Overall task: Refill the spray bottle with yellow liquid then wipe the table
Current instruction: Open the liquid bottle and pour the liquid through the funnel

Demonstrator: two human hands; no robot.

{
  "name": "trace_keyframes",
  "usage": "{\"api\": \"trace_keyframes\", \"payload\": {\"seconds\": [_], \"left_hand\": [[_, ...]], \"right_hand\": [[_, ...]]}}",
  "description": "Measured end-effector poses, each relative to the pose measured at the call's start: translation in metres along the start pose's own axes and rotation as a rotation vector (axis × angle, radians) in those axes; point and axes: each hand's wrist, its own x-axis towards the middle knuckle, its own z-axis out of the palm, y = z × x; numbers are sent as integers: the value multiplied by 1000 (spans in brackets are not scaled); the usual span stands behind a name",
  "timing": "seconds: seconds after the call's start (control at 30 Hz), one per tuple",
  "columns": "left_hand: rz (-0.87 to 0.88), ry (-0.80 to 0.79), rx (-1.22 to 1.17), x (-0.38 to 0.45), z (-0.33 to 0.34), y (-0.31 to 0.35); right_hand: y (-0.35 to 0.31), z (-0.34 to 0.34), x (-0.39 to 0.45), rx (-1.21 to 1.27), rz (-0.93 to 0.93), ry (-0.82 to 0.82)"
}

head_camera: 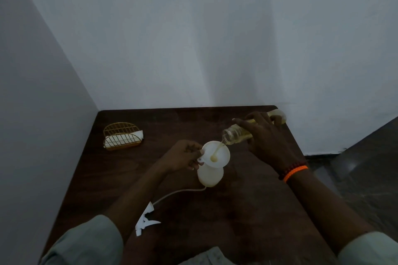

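A white spray bottle body [210, 175] stands on the dark wooden table [237, 211] with a white funnel [217, 154] in its neck. My left hand [183, 156] pinches the funnel's rim tab. My right hand [265, 135] grips a clear bottle of yellow liquid [235, 133], tilted mouth-down over the funnel. A thin yellow stream runs into the funnel. The white spray head [146, 220] with its tube lies on the table near my left forearm.
A gold wire holder with white napkins [122, 136] stands at the table's back left. Walls meet the table at the back and left. Grey floor shows to the right.
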Motion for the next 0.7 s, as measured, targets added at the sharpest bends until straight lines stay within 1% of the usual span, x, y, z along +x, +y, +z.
{"api": "trace_keyframes", "payload": {"seconds": [0.7], "left_hand": [[4,7,5,-1,1,5]], "right_hand": [[0,2,-1,-9,9,-16]]}}
